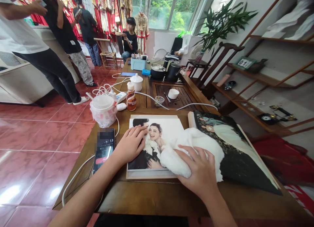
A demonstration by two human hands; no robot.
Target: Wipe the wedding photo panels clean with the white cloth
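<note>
A framed wedding photo (154, 151) lies flat on the wooden table (137, 197) in front of me. My left hand (132, 141) rests on its upper left part, fingers stretched out over the picture. On the photo's right side my right hand (198, 168) grips a fluffy white cloth (196, 138), which covers that part of the picture. The cloth spreads across to a second, larger photo panel (242, 151) lying at the right. Left of my forearm is a phone (105, 150) with its screen lit.
A plastic-wrapped tub (103, 110), a brown drink bottle (131, 97) and a white lidded cup (136, 82) stand behind the phone. White cables (152, 97) cross the table. Further back is a tea tray (169, 96) with a small bowl (173, 94). Several people stand or sit beyond.
</note>
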